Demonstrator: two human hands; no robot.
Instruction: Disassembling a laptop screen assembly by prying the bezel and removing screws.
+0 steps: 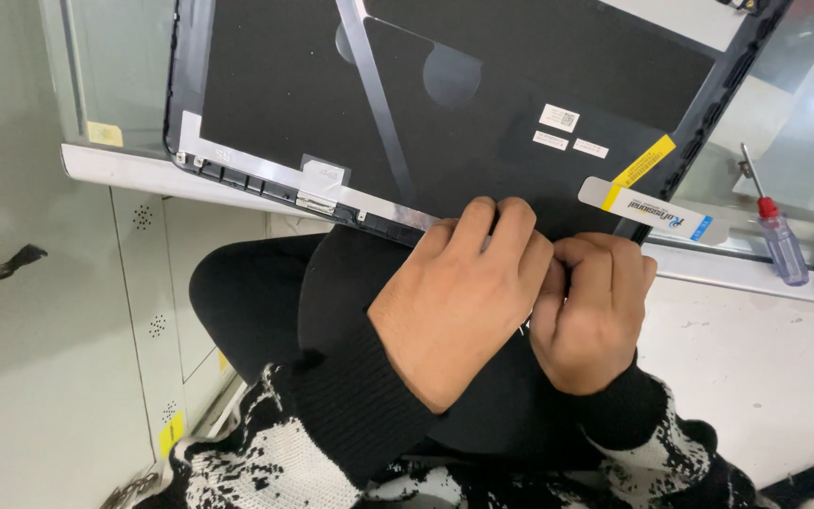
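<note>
left hand (459, 302): fingers curled over the near edge of the dark laptop lid panel (482, 104)
right hand (588, 316): closed grip at the same edge, touching the left
pry tool (652, 209): flat, lies on the panel
screwdriver (776, 236): on the desk (756, 377)

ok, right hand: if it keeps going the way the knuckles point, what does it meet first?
The right hand points up-screen, across the near edge of the dark laptop lid panel. First in line looks to be the flat white pry tool lying on that panel, just past the fingers. Depth is unclear.
</note>
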